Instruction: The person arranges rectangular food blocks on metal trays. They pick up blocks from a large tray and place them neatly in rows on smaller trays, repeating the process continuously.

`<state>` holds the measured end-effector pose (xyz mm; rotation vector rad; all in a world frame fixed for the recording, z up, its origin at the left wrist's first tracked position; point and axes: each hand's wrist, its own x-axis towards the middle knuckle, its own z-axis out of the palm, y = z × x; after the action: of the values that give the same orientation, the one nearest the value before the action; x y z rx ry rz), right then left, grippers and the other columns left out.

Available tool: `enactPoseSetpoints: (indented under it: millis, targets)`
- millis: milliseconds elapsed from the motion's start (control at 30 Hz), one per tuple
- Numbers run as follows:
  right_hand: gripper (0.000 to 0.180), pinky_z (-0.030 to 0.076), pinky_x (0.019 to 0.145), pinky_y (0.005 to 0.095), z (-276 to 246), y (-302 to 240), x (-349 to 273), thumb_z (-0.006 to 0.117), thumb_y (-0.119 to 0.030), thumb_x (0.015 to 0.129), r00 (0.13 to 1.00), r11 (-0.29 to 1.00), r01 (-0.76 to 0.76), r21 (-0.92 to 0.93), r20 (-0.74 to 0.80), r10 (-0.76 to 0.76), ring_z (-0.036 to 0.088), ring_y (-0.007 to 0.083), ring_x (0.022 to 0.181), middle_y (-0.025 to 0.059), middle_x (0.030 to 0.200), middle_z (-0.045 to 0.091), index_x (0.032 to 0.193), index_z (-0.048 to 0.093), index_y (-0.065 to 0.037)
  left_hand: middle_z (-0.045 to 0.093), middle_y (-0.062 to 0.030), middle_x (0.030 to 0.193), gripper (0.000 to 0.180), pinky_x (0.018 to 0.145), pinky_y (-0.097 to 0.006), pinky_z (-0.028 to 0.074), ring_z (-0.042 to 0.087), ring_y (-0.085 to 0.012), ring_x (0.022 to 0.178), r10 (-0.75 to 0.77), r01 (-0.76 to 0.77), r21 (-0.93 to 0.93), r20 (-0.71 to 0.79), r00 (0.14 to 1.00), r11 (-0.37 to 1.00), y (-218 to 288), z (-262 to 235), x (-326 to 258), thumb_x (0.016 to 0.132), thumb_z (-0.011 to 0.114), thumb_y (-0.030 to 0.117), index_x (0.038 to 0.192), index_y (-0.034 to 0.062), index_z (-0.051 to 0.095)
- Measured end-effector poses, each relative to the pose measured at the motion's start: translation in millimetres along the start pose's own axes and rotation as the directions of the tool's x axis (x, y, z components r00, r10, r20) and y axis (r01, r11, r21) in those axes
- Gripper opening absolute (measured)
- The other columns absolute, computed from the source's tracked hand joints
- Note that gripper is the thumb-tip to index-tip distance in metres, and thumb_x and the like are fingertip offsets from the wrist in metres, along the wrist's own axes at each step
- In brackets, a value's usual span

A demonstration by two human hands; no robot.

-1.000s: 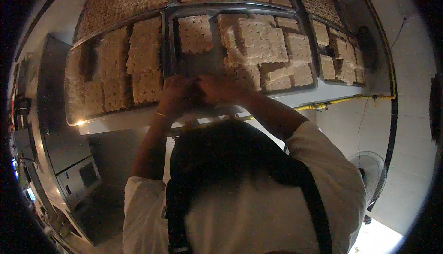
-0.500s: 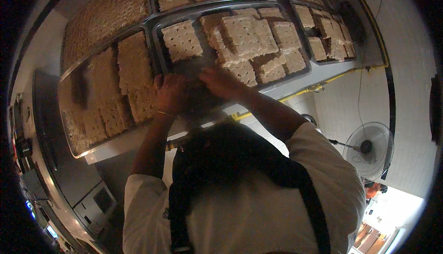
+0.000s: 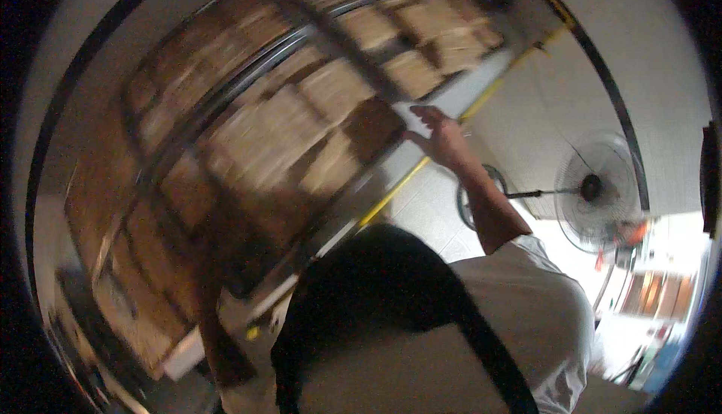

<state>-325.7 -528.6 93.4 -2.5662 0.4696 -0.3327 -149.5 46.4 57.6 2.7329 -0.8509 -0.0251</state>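
Note:
My right hand (image 3: 445, 142) is over the front edge of the counter, by the near corner of the middle tray (image 3: 361, 169). Its thumb and fingers are apart, with nothing between them. In this tray lie pale, flat dough-like slabs (image 3: 271, 132), blurred now; the earlier frame shows holes pricked in them. Farther left my left hand (image 3: 201, 267) is dark and smeared by motion near the same tray's left end. Its fingers cannot be made out, nor whether it holds anything.
Another tray of slabs (image 3: 414, 75) stands to the right, with more trays behind and at the left. A yellow pipe (image 3: 395, 192) runs along the counter front. A standing fan (image 3: 590, 188) is at the right.
The view has turned, so the trays slant across it. My hands, close together at the tray before, are now far apart, the right toward the counter edge, the left leftward.

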Motion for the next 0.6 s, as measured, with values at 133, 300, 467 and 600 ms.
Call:
enactPoseSetpoints:
  millis: [133,300,467,600]
  targets:
    - [0.055,0.055,0.097,0.0450,-60,143,32,0.079,-0.026,0.087,0.992,0.985,-0.111,-0.130,-0.073,0.102,0.065,0.0366,0.114,0.0163,0.129,0.064,0.136,0.061,-0.007,0.064,-0.0111,0.131,0.055,0.106,-0.045,0.041,0.058,-0.0259,0.123,-0.138,0.133,-0.036,-0.228,0.964,0.990,102,-22,49,0.091,0.075,0.031,0.138,0.0089,0.058]
    - [0.063,0.050,0.105,0.0469,-114,246,86,0.081,-0.027,0.084,0.991,0.978,-0.131,-0.163,-0.059,0.123,0.059,0.0432,0.123,0.0237,0.133,0.062,0.138,0.057,-0.005,0.063,-0.0121,0.129,0.057,0.101,-0.040,0.047,0.059,-0.0241,0.120,-0.155,0.166,-0.500,0.064,0.986,0.850,294,10,146,0.092,0.076,0.029,0.140,0.0047,0.055]
    - [0.073,0.053,0.102,0.0438,-127,267,124,0.087,-0.027,0.079,0.993,0.989,0.110,0.101,0.021,-0.112,0.063,0.0390,0.120,0.0199,0.128,0.064,0.142,0.055,-0.008,0.058,-0.0183,0.134,0.077,0.096,-0.037,0.051,0.057,-0.0249,0.124,0.100,0.152,-0.817,0.248,0.964,0.556,472,147,298,0.087,0.083,0.031,0.147,-0.0004,0.046]
    - [0.082,0.055,0.098,0.0423,-129,261,151,0.088,-0.022,0.074,0.963,0.958,0.240,0.158,0.083,-0.255,0.065,0.0372,0.115,0.0177,0.123,0.065,0.146,0.051,-0.010,0.063,-0.0211,0.127,0.076,0.091,-0.038,0.054,0.061,-0.0277,0.118,0.114,0.045,-0.566,0.243,0.963,0.823,529,197,363,0.081,0.087,0.030,0.139,-0.0027,0.052]
